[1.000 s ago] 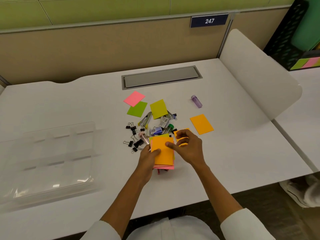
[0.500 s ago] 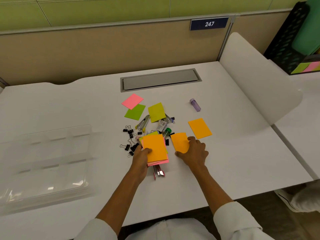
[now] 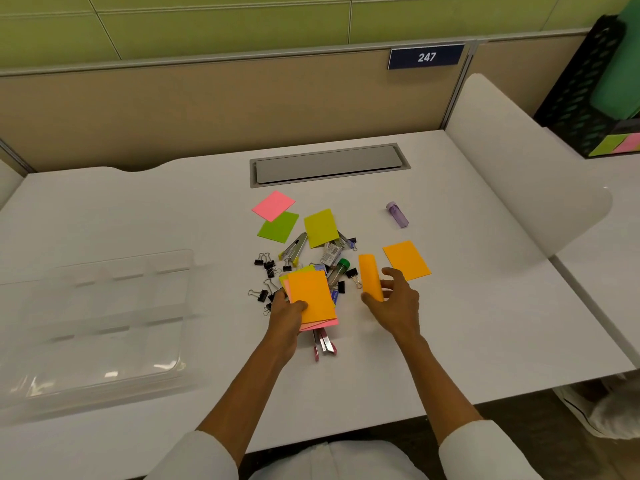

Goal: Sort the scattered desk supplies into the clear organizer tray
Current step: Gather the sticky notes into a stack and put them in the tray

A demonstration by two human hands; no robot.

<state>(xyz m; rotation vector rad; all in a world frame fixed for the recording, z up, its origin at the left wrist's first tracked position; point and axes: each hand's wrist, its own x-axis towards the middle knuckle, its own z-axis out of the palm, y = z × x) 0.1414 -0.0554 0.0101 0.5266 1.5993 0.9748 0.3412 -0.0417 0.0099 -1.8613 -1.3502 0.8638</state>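
The fingers [image 3: 393, 277] of the right hand [image 3: 394, 303] are curled round an orange sticky note [image 3: 370, 277], pinching it between thumb and fingertips so that it stands on edge, lifted off the white worktop [image 3: 485, 306]. The left hand [image 3: 285, 311] grips a stack of notes [image 3: 311, 294] with an orange one on top and pink and yellow-green edges showing beneath, its thumb lying across the lower left corner. Just under that stack lies a pink and silver stapler [image 3: 323, 344], partly covered. Between and behind the two hands sits a heap of small supplies: black binder clips [image 3: 266, 265] scattered to the left, a tube with a green cap [image 3: 337, 270], a silver and yellow stapler [image 3: 294, 245], and small packets that are too blurred to identify. Farther back lie three loose notes, pink [image 3: 273, 205], green [image 3: 278, 226] and yellow-green [image 3: 321, 227], the pink one overlapping the green. Another orange note [image 3: 407, 259] lies flat just beyond the right hand, and a small purple bottle [image 3: 397, 214] lies on its side well behind it. The clear organizer tray [image 3: 93, 327] rests at the left of the worktop, well apart from the heap, with its compartments holding nothing that can be made out. A grey cable hatch [image 3: 329, 164] is set into the worktop near the partition, which carries a blue plate reading 247 [image 3: 426, 57].
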